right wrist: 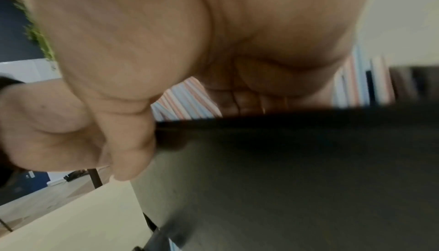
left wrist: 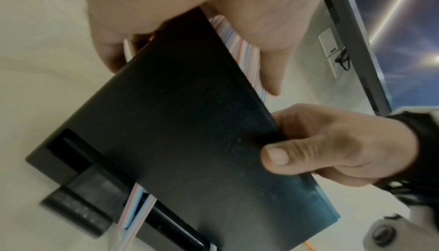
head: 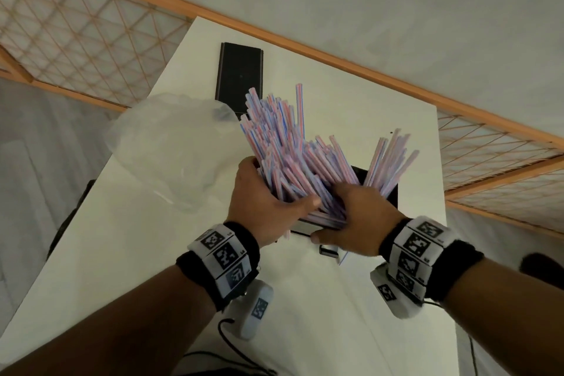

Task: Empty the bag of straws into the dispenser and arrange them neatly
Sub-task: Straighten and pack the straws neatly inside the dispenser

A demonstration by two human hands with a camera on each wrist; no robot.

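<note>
Item: straws, striped red, blue and white. We hold the mass between both hands; it stands in the open top of the black dispenser and fans out untidily above our fingers, a smaller sheaf leaning away beyond our right knuckles.

Item: left hand. Our fingers curl round the left flank of the bundle, thumb laid across its near side.

Item: right hand. Our fingers wrap into the straws from the right, and the thumb presses on the dispenser's front wall, as the left wrist view shows.

Item: dispenser front. Below our grip a few straw ends poke out at the dispensing slot.

Item: clear plastic bag, crumpled, lying just left of our left hand on the white table.

Item: flat black panel, lying beyond the straw tips, apart from both hands.
</note>
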